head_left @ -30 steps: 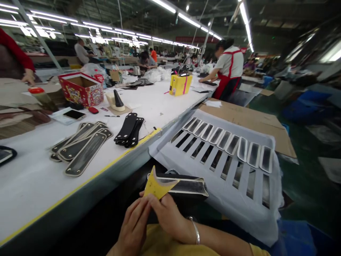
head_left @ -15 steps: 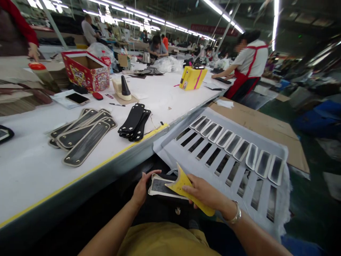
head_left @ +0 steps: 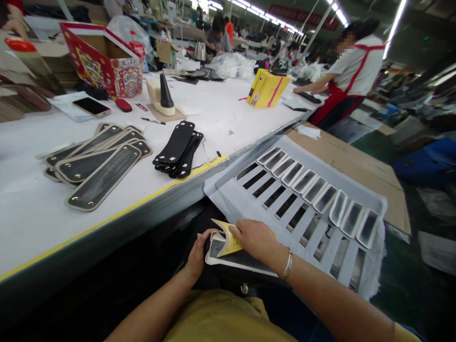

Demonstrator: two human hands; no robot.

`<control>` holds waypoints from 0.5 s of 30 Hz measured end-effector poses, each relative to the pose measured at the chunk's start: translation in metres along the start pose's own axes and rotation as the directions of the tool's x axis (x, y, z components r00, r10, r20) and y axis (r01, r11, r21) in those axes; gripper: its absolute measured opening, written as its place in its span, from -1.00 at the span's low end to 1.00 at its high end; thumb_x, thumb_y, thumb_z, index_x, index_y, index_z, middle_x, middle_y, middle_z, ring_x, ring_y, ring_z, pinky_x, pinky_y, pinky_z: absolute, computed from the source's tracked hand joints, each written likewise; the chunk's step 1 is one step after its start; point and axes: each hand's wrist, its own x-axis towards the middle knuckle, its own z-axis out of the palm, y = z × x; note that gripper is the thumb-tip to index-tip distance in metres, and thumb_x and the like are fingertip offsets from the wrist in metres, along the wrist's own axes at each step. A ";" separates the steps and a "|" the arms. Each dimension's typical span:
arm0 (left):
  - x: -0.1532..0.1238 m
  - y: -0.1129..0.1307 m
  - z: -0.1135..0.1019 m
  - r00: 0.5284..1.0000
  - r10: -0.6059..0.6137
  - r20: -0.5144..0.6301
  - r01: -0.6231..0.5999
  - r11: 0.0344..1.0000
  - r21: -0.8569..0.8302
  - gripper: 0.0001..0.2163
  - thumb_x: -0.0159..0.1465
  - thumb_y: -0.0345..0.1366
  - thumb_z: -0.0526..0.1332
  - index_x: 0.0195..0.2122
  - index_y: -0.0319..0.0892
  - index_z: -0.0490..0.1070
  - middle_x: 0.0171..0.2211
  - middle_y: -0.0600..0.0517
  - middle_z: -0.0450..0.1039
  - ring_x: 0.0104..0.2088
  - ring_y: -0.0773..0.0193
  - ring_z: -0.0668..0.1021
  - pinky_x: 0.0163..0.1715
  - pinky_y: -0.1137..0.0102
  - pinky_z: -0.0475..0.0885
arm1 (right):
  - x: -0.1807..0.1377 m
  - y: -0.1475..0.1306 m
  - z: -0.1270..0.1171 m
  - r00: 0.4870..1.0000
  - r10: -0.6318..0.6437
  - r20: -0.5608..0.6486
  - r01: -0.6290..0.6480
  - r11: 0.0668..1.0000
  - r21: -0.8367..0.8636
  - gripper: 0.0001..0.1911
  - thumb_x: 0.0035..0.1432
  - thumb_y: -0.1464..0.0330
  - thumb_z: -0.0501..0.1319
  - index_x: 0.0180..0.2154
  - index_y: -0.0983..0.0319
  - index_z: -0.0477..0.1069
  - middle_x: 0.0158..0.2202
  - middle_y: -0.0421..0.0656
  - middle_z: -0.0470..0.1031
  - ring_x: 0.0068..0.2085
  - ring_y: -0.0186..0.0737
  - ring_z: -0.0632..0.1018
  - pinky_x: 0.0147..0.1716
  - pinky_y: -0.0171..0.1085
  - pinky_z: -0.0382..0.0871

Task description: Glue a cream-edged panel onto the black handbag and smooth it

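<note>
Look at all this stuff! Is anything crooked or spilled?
Yes: on the pale slotted rack, the third white-edged strip from the right looks crooked, turned a little out of line with its neighbours. I see nothing spilled.

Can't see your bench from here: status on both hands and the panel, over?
Right hand gripping yellow notched tool. Left hand at left end of dark panel. Panel pale-edged, partly hidden by tool and right hand.

A factory workshop: beyond the left hand (head_left: 197,256), a long table (head_left: 213,114) with stacked strips (head_left: 103,178), workers (head_left: 351,76), tube lights (head_left: 395,29).
</note>
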 end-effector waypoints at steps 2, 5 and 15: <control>-0.001 -0.008 -0.003 0.999 -0.018 -0.043 0.017 1.000 -0.008 -0.36 0.24 0.22 -0.16 -0.07 -0.20 0.43 -0.14 -0.07 0.50 -0.05 0.05 0.47 0.02 0.24 0.31 | 0.006 0.003 0.004 1.000 -0.024 -0.006 0.024 1.000 0.001 -0.48 0.36 0.14 -0.22 -0.28 0.25 0.41 -0.33 -0.06 0.52 -0.28 -0.11 0.54 -0.32 -0.23 0.28; -0.004 -0.018 -0.010 0.991 -0.053 -0.126 0.047 0.998 -0.044 -0.35 0.20 0.25 -0.10 -0.03 -0.19 0.41 -0.09 -0.08 0.49 0.01 0.03 0.46 0.06 0.21 0.29 | 0.012 0.007 0.007 0.997 -0.074 -0.006 0.074 0.997 0.014 -0.52 0.36 0.16 -0.17 -0.30 0.25 0.41 -0.33 -0.08 0.51 -0.27 -0.14 0.52 -0.29 -0.25 0.27; -0.007 -0.028 -0.023 0.967 -0.098 -0.235 0.065 0.987 -0.144 -0.25 0.11 0.33 -0.07 -0.02 -0.23 0.42 -0.05 -0.13 0.48 0.09 -0.04 0.40 0.15 0.15 0.22 | 0.034 -0.017 0.013 0.987 -0.157 -0.020 0.157 0.988 0.011 -0.62 0.37 0.23 -0.17 -0.23 0.25 0.35 -0.32 -0.09 0.51 -0.28 -0.15 0.54 -0.26 -0.25 0.29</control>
